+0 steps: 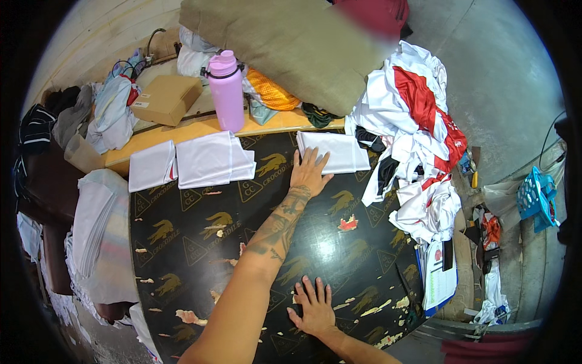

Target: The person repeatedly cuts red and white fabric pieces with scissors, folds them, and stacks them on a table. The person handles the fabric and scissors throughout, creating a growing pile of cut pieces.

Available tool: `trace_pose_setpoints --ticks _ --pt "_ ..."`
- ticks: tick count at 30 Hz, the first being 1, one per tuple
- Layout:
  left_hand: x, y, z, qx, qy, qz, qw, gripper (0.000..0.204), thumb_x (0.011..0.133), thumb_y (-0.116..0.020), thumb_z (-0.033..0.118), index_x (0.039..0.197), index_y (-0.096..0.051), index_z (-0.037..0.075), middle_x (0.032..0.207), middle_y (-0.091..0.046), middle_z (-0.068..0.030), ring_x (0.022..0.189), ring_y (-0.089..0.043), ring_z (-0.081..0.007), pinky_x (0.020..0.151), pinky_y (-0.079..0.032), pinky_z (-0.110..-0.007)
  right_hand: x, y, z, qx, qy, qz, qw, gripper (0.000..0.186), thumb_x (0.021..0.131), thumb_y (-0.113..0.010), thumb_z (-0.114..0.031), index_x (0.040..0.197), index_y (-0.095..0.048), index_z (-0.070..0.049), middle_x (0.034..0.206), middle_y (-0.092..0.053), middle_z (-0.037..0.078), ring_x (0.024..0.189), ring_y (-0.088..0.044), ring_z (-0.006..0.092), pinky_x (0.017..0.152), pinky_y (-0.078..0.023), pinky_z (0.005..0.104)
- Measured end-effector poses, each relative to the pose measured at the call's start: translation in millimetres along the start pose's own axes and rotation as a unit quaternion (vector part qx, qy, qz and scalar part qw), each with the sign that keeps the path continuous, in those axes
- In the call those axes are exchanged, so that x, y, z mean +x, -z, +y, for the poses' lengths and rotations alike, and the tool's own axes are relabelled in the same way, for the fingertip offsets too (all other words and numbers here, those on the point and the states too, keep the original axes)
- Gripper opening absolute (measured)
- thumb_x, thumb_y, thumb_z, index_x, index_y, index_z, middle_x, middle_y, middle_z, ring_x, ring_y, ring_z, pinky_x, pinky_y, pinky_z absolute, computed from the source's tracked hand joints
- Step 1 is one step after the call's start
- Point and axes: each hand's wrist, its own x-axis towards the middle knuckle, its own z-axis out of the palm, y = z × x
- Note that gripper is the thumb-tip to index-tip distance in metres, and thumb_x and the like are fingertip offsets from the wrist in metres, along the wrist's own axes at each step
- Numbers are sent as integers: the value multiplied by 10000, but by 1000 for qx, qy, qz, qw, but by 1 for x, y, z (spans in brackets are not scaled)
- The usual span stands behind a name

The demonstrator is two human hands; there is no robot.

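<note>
My left hand [310, 170] lies with spread fingers on the near part of a folded white fabric piece [347, 155] at the top middle of a dark patterned board [330, 230] with chipped patches. Two more folded white stacks, one small [151, 167] and one wider [206, 161], sit along the far edge to the left. My right hand [312, 306] rests palm down on the board near its front, fingers apart and holding nothing. A loose heap of white, red and black garments [430, 139] covers the right side, beside papers [439, 273] and dark scissors [411, 303].
A pink bottle [228, 97], cardboard box [167, 100] and large khaki bundle [291, 42] occupy the yellow shelf [139, 142] behind. White sheets [91, 230] and dark clothing [36, 133] lie at left. A blue perforated basket [533, 197] is at far right, above concrete floor.
</note>
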Motion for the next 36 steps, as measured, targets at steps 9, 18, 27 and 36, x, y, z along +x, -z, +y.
trace_pose_setpoints --ticks 9,18,27,36 --pt "-58 11 -69 114 99 -23 988 906 1000 -371 819 1690 -352 232 1759 -275 -145 1647 -180 -324 1310 28 -629 3 4 1 2 6 -9 1000 810 999 -599 -563 1629 -412 -90 1742 -265 189 1582 -216 523 1251 -170 715" --pt "-71 44 -58 1 146 75 986 779 1045 -543 588 1703 -304 248 1757 -265 -156 1635 -180 -392 1284 -55 -695 1 3 1 5 11 10 1000 782 1027 -539 -561 1640 -406 -95 1756 -245 171 1595 -212 503 1259 -169 706" --pt "-262 33 66 28 248 89 964 710 983 -667 340 1628 -443 147 1680 -381 -200 1577 -283 -444 1279 -130 -671 -6 3 10 11 41 41 998 729 1079 -472 -532 1635 -395 -67 1752 -269 178 1608 -210 473 1287 -153 653" --pt "-266 36 91 113 312 5 943 725 1049 -559 405 1674 -347 104 1757 -242 -189 1635 -148 -412 1314 -70 -618 252 231 282 272 -136 416 857 341 1003 -714 -320 890 -716 2 845 -743 201 766 -721 377 700 -524 470"
